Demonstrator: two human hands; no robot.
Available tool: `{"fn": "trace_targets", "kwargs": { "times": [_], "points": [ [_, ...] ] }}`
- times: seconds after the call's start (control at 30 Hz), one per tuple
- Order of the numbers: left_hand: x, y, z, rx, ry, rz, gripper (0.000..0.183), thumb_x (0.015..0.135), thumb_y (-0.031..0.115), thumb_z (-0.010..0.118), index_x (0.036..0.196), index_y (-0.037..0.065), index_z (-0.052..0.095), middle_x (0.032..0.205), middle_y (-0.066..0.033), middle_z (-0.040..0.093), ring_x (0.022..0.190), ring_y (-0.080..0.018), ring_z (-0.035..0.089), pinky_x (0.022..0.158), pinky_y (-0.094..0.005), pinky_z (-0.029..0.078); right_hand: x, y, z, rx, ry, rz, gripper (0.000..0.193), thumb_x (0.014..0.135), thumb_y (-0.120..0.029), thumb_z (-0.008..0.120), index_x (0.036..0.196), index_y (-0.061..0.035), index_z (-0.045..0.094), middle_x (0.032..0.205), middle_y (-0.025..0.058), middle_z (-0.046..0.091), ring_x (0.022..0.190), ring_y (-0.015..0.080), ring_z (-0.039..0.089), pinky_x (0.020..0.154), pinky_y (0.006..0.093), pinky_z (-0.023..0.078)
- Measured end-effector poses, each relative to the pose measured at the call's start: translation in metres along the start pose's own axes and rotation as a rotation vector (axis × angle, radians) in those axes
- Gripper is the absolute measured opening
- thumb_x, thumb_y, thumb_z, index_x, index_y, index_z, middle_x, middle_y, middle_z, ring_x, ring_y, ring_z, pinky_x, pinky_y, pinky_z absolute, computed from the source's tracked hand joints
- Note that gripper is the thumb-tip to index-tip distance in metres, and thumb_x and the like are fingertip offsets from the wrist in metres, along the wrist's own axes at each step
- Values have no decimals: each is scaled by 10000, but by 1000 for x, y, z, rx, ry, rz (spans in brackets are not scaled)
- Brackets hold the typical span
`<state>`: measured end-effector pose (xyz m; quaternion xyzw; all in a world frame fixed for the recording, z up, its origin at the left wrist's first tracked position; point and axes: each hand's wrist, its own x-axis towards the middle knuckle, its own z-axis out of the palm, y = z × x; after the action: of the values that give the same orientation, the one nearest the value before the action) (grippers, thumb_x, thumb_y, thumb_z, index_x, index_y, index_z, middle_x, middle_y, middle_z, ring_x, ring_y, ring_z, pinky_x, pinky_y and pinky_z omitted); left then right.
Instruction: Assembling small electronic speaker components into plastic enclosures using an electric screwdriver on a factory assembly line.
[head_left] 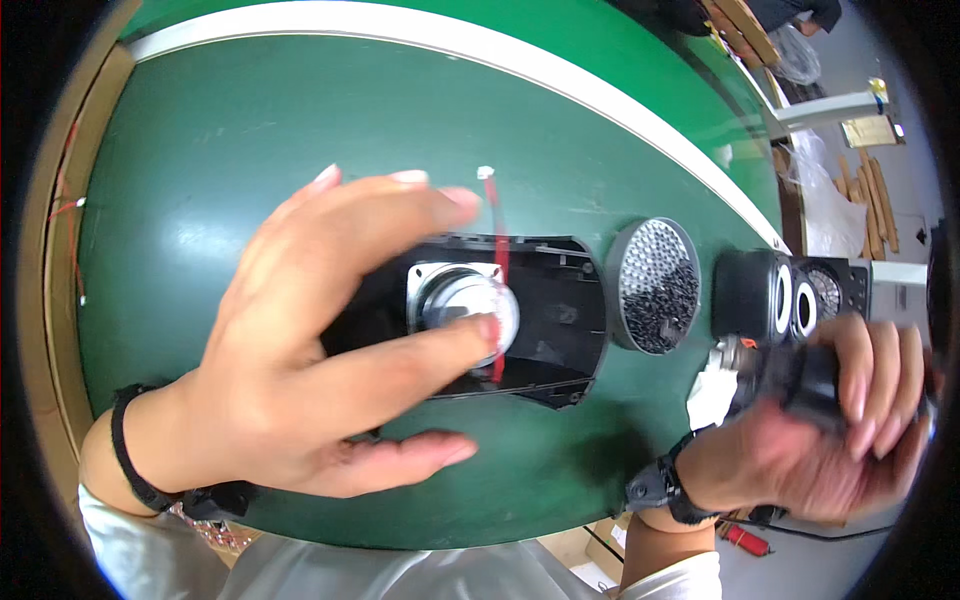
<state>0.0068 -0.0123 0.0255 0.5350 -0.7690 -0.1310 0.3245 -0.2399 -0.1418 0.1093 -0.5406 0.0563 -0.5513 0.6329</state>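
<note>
My left hand spreads its fingers over a black plastic housing lying on the green table. A round silver speaker driver with a square metal frame sits in the housing. One fingertip rests on or just above it. A red wire with a white connector runs across the housing and past its far edge. On the right, my right hand wraps round a black handheld object; motion blur hides its exact kind.
A round grey dish of small black screws stands right of the housing. Beyond it are black speaker boxes with white rings. White crumpled paper lies near my right wrist. A white strip borders the far edge; a cardboard edge runs along the left.
</note>
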Motion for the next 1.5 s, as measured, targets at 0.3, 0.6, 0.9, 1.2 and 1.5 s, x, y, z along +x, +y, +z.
{"fn": "trace_targets", "kwargs": {
  "times": [0.3, 0.6, 0.9, 1.2, 1.5],
  "points": [
    [-4, 37, 23, 60, 340, 13, 194, 688, 336, 782, 821, 196, 773, 1087, -73, 655, 1072, -293, 555, 1141, -567, 211, -62, -25, -35, 464, -359, 212, 241, 776, -62, 686, 945, -75, 515, 764, -16, 570, 714, 70, 584, 779, 242, 468],
    [-6, 27, 37, -169, 393, 16, 191, 587, 136, 814, 753, 115, 720, 998, -23, 683, 1006, -238, 599, 1153, -565, 165, -54, 13, 9, 590, -151, 52, 470, 506, 137, 798, 713, -78, 434, 670, -31, 529, 626, 41, 575, 697, 120, 469],
    [-10, 37, 36, -129, 320, -65, 231, 562, 142, 832, 751, 114, 702, 908, 50, 671, 997, -164, 607, 1166, -558, 142, -17, 1, 36, 189, -542, 366, 292, 862, -123, 720, 1132, -151, 611, 730, -46, 587, 635, 97, 602, 632, 250, 495],
    [-7, 39, 30, -152, 250, -117, 221, 568, 169, 857, 734, 139, 714, 895, 87, 665, 1005, -165, 597, 1151, -578, 161, -27, 18, 45, 194, -503, 144, 301, 865, -136, 725, 1140, -175, 608, 738, -51, 583, 629, 95, 590, 619, 249, 473],
    [-16, 10, 16, -49, 317, -114, 583, 610, 379, 877, 1065, 80, 669, 1402, -328, 307, 1298, -486, 353, 1091, -524, 296, -40, -16, -2, 289, -158, -2, 306, 763, -105, 739, 1003, -152, 556, 767, -54, 544, 699, 67, 526, 764, 243, 395]
  ]
}}
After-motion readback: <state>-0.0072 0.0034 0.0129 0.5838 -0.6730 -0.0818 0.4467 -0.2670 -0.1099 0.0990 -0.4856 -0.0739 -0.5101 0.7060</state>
